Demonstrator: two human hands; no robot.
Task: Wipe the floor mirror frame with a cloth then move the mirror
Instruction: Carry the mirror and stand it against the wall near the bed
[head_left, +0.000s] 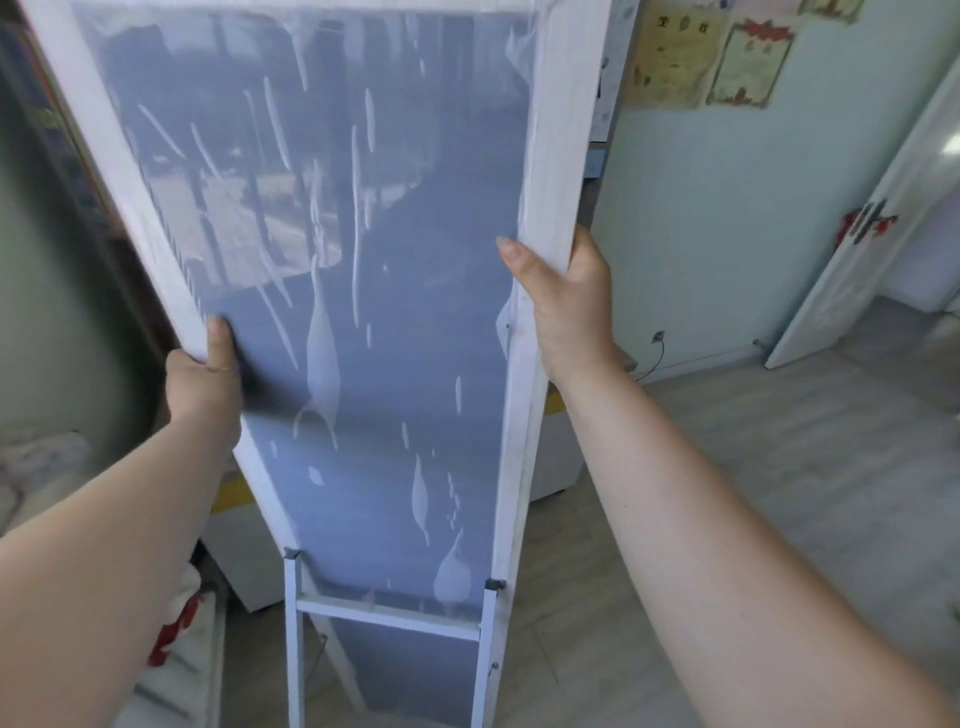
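Tall white-framed floor mirror (322, 291) under bubbled film, centre frame: left hand (208, 374) and right hand (563, 306) clasp opposite side rails; judged rigid, top-heavy, glass fragile.

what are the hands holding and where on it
Both hold the floor mirror by its white frame: left hand on the left side rail, right hand on the right.

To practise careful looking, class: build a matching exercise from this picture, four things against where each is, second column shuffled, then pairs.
1 left hand
2 right hand
3 certificates
4 red ornament

a on the white door
b gripping the floor mirror frame's right side
c on the pale wall
d gripping the frame's left side

Pairs: 1-d, 2-b, 3-c, 4-a
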